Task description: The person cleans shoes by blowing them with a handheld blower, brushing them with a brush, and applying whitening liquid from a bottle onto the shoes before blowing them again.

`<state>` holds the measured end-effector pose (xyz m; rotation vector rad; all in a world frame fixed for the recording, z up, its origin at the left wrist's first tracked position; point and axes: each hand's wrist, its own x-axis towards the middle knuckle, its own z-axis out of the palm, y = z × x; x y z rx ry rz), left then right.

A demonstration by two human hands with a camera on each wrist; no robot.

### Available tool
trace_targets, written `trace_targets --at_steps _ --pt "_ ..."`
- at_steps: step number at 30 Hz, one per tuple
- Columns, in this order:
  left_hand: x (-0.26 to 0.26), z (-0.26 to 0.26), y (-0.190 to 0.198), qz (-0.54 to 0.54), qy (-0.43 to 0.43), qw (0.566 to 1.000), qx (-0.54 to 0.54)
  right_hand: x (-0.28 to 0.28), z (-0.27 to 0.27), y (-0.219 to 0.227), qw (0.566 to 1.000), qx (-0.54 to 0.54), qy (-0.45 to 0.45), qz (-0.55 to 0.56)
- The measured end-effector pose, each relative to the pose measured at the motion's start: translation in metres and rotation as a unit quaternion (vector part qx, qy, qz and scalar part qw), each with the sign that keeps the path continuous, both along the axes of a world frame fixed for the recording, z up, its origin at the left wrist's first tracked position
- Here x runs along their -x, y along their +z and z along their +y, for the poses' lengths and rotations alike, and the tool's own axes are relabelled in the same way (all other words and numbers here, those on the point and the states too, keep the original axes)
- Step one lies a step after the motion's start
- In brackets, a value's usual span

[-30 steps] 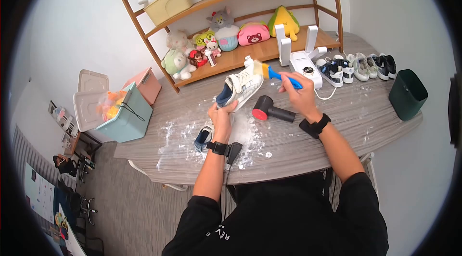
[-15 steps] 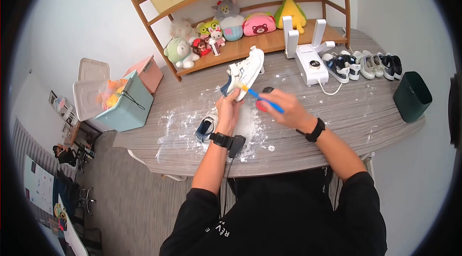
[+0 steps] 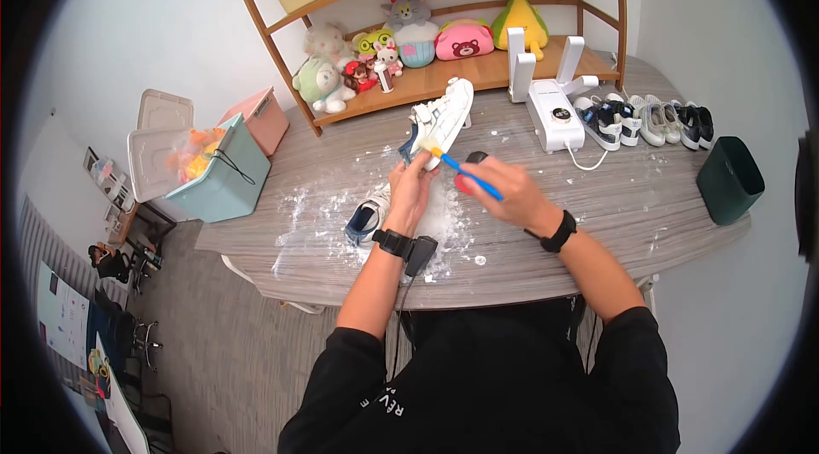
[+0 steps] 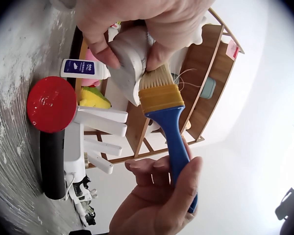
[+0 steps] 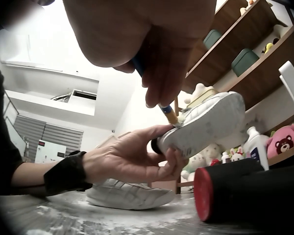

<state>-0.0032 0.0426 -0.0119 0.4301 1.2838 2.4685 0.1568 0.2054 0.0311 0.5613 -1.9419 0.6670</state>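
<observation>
My left hand [image 3: 410, 193] grips a white shoe [image 3: 452, 114] by its heel, holding it above the table with the toe pointing away. My right hand [image 3: 512, 195] pinches the blue handle of a brush [image 3: 465, 171], seen large in the left wrist view [image 4: 167, 125]. Its pale bristles touch the shoe near the heel, beside the left thumb. In the right wrist view the sole [image 5: 206, 125] faces the camera. A second white shoe [image 3: 367, 217] with a dark blue lining lies on the powder-marked table, left of my left wrist.
A black dryer with a red end [image 4: 51, 104] lies by my right hand. Behind stand a white device with upright arms [image 3: 554, 117], several shoes [image 3: 653, 119] and a shelf of plush toys [image 3: 415, 32]. A green bin [image 3: 730, 179] is at right, a light blue box [image 3: 223, 185] at left.
The brush has moved from the shoe's toe down to its heel area, and my right hand has come left and nearer. The held shoe's side and sole edge have turned more into view.
</observation>
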Motion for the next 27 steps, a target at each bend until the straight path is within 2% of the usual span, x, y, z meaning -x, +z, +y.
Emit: trace_targets --at_steps 2,5,7,9,11,12,14,16,18,20,21,23,27 --pt "0.003 0.002 0.003 0.011 -0.010 1.000 -0.022 0.000 0.001 0.004 1.000 -0.015 0.017 -0.017" --pt "-0.001 0.003 0.007 0.019 0.005 1.000 0.002 0.001 0.017 0.009 0.994 0.103 -0.003 -0.032" --pt "0.001 0.002 0.004 0.060 0.038 0.997 0.031 0.002 0.025 0.010 0.992 0.121 -0.009 -0.036" --pt "0.007 -0.001 -0.002 0.080 0.054 0.995 0.031 0.004 0.027 0.012 0.993 0.112 -0.044 0.020" --pt "0.013 -0.004 0.000 0.127 0.147 0.975 0.104 0.002 0.027 0.017 0.993 0.103 -0.040 0.037" --pt "0.010 -0.004 0.005 0.130 0.149 0.975 0.099 0.000 0.028 0.017 0.991 0.117 -0.057 0.031" --pt "-0.005 -0.005 0.018 0.190 0.229 0.949 0.103 0.000 0.028 0.018 0.989 0.127 -0.073 0.027" --pt "-0.009 -0.002 0.024 0.192 0.242 0.948 0.080 0.002 0.027 0.018 0.982 0.176 -0.057 0.033" --pt "-0.014 -0.001 0.023 0.188 0.254 0.947 0.064 0.001 0.020 0.016 0.986 0.155 -0.049 0.025" --pt "-0.017 0.001 0.025 0.259 0.275 0.926 0.009 0.000 0.009 0.012 0.990 0.133 -0.033 0.012" --pt "-0.018 -0.001 0.022 0.256 0.279 0.926 0.007 0.000 0.003 0.010 0.991 0.129 -0.031 0.008" --pt "-0.018 0.001 0.025 0.335 0.339 0.876 0.074 -0.002 -0.005 0.009 0.990 0.142 -0.012 0.004" --pt "-0.016 0.005 0.025 0.358 0.362 0.857 0.076 -0.009 -0.012 0.013 0.990 0.141 0.024 -0.005"
